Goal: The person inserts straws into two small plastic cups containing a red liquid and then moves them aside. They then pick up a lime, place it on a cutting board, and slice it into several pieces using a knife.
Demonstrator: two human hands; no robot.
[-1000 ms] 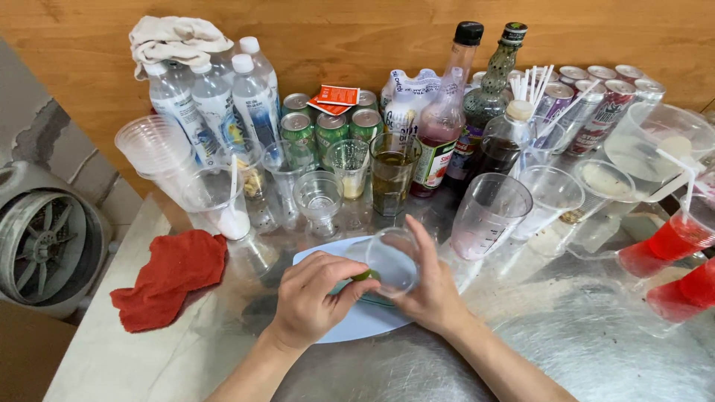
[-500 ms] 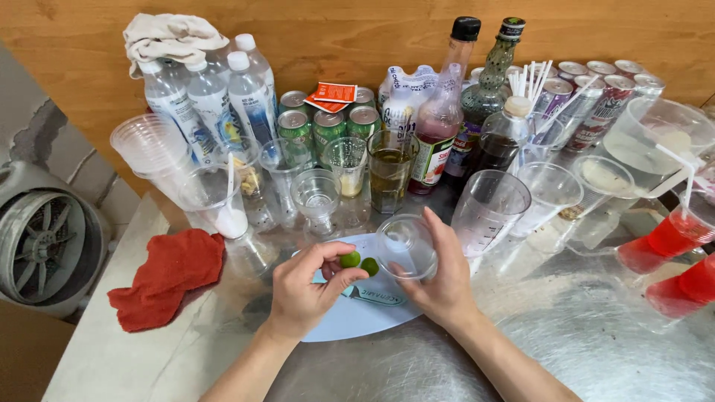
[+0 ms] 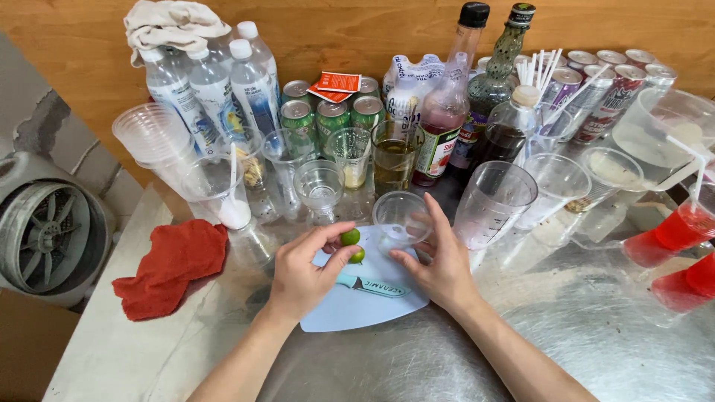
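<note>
Left hand (image 3: 302, 275) pinches small green limes (image 3: 352, 245); right hand (image 3: 441, 264) cups a clear cup (image 3: 401, 217), glasses crowding twelve o'clock.

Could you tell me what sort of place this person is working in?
Probably a small drink-making stall or counter: a metal worktop crowded with clear plastic cups, water bottles, green cans and syrup bottles, with small limes over a cutting board.

Bright, even daylight fills a sharp, wide-angle view from above, with soft glare on the metal surface (image 3: 596, 327), faint shadows under both hands, glints on the clear plastic cups (image 3: 491, 201), and slight bending of lines toward the edges.
</note>
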